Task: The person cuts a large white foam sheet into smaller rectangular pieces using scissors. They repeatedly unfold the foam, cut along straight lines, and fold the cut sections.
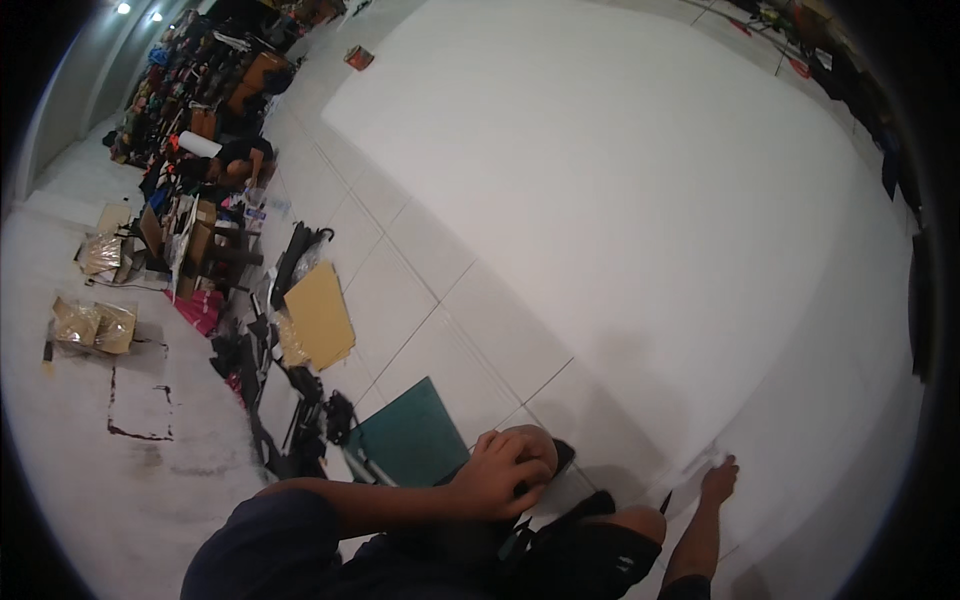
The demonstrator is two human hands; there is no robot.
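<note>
My left hand (507,476) rests over my bent knee (532,446), its fingers a little apart and curved, holding nothing. Farther right, my right hand (719,481) is low at the near edge of a large white sheet (600,200) spread over the tiled floor. Its fingers are drawn together beside a small pale, blurred strip (700,458); what they pinch is too faint to make out. A dark pointed thing (666,502) lies between my right forearm and my other knee.
Left of my knee lies a green board (412,432), with a yellow-tan sheet (320,315) and an umbrella (290,262) beyond. Heaped goods (200,90) line the far left, where another person (245,165) crouches. A small box (358,58) sits by the sheet's far edge.
</note>
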